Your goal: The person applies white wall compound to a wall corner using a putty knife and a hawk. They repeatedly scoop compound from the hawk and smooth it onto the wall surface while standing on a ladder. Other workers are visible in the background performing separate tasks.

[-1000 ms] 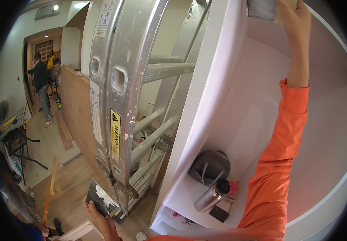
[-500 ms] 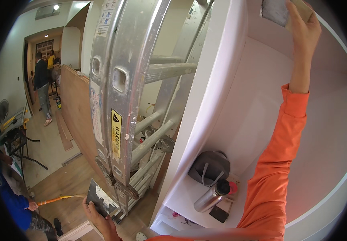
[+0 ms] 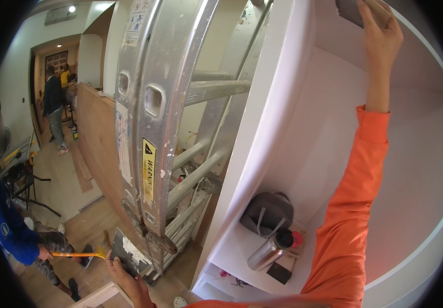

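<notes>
My right arm, in an orange sleeve, reaches up along the white cabinet (image 3: pixel 329 123). At the top of the view my right hand (image 3: pixel 384 43) grips a wide putty knife (image 3: pixel 352 11); its grey blade lies at the underside of the upper panel. I cannot tell whether the whole edge touches. Low on the left, my left hand (image 3: pixel 125 280) holds a dark flat putty plate (image 3: pixel 124 249) with a smear of white putty (image 3: pixel 135 252) on it. The plate is tilted, beside the foot of the ladder.
An aluminium ladder (image 3: pixel 154 113) stands left of the cabinet. A steel bottle (image 3: pixel 270 251), grey bag (image 3: pixel 267 213) and dark phone-like slab (image 3: pixel 279 273) are on the cabinet shelf. A person in blue (image 3: pixel 13 220) holds an orange stick (image 3: pixel 75 254). A wooden board (image 3: pixel 95 133) leans behind.
My right hand has shifted slightly left and up with the putty knife, and less of the blade shows. The person in blue has come further into view, the orange stick now level. My left hand stays.
</notes>
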The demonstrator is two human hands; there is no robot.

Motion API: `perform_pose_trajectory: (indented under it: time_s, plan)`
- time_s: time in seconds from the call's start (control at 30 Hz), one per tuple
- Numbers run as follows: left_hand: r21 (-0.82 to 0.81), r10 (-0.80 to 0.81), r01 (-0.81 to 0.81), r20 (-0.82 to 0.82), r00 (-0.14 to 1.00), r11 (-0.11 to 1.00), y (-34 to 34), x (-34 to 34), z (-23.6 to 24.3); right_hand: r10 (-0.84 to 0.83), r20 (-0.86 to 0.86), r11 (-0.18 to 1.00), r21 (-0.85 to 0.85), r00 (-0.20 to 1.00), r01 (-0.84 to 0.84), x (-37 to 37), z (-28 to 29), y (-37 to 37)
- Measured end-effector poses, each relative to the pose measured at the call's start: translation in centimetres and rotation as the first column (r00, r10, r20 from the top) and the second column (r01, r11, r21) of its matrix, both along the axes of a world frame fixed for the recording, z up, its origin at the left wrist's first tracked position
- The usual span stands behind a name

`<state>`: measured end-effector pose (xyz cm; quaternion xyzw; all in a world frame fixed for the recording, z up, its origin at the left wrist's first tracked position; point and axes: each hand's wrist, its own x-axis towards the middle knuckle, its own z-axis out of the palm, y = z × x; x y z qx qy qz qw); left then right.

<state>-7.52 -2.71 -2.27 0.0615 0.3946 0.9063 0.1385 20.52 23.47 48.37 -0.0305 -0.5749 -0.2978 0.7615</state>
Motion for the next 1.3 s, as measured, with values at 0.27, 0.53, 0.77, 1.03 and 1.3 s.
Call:
perform_pose_trajectory:
  time_s: [0.27,0.53,0.77,1.03,1.3]
  plan:
    - [-0.051,-0.016,0.016,0.005,1.0,0.999,-0.3,-0.2,0.0,0.067,0.112,0.996,-0.071,0.991,-0.059,1.3,0.8,2.3]
    - [-0.052,0.017,-0.015,0.048,0.999,0.999,-0.4,-0.2,0.0,0.397,-0.126,0.918,0.034,0.909,-0.396,-1.3,1.5,1.7]
    - [-0.067,0.009,-0.005,0.063,0.998,0.998,-0.4,-0.1,1.3,0.394,0.028,0.918,0.035,0.919,-0.395,4.6,0.4,0.4]
    - [-0.066,0.03,-0.026,0.062,0.998,0.997,0.3,-0.1,1.3,0.056,0.055,0.992,-0.117,0.997,-0.049,0.0,0.1,1.4]
    - [-0.081,0.018,-0.015,0.036,0.999,0.997,-0.1,-0.2,1.4,0.208,-0.03,0.978,-0.011,0.978,-0.208,-0.6,-3.7,0.0]
